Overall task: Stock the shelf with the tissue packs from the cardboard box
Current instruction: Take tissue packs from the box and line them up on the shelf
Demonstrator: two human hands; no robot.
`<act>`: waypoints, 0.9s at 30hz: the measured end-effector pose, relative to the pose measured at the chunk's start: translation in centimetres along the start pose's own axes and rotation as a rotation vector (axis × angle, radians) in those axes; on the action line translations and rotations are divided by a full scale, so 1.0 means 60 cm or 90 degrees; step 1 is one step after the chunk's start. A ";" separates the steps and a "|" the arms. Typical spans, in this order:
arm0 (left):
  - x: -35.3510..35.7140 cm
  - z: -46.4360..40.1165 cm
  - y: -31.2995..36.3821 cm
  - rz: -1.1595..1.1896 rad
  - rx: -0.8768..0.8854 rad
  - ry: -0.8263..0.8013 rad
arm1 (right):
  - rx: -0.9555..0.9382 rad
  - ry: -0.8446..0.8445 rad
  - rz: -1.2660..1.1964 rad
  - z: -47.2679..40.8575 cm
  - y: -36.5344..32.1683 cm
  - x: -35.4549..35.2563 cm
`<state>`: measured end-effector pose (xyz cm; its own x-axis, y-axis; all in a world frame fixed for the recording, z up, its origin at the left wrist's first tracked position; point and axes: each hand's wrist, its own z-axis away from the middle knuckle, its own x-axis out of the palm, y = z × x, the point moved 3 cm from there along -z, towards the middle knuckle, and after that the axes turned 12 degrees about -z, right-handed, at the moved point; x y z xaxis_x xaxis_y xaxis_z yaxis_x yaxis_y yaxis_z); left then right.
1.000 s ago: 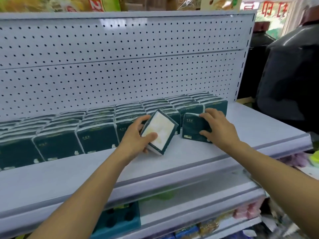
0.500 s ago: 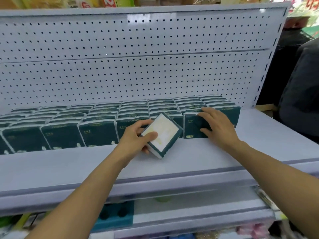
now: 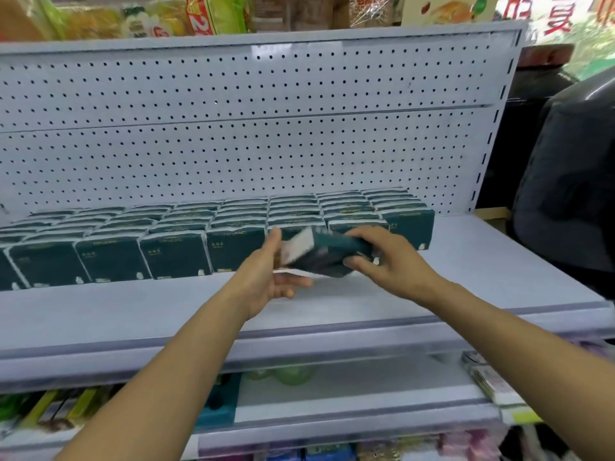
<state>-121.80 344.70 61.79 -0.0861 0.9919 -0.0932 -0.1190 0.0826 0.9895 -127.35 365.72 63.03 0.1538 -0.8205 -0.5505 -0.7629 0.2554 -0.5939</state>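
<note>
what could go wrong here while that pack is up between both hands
1. The tissue pack is tilted and blurred in mid-air, held only at its ends by the left hand and right hand; it could slip onto the shelf.
2. It hangs right in front of the standing front row of packs, so setting it down carelessly might knock one over or push the row crooked.

Tissue pack (image 3: 327,252), dark green, held over shelf (image 3: 482,261).
Left hand (image 3: 266,277) and right hand (image 3: 389,261) grip it; stocked packs (image 3: 173,254) behind.
</note>
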 end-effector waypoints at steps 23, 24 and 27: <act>0.153 -0.013 0.062 -0.466 0.300 0.005 | 0.112 0.085 -0.144 0.063 0.026 -0.101; 0.163 -0.018 0.061 -0.480 0.317 0.002 | 0.129 0.109 -0.151 0.069 0.037 -0.111; 0.165 -0.046 0.061 -0.636 0.398 0.098 | 0.211 0.188 -0.161 0.093 0.081 -0.150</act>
<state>-125.82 354.53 64.18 -0.3528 0.4434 -0.8240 0.2982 0.8880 0.3502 -128.96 377.21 61.84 0.0877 -0.9748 -0.2051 -0.4773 0.1396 -0.8676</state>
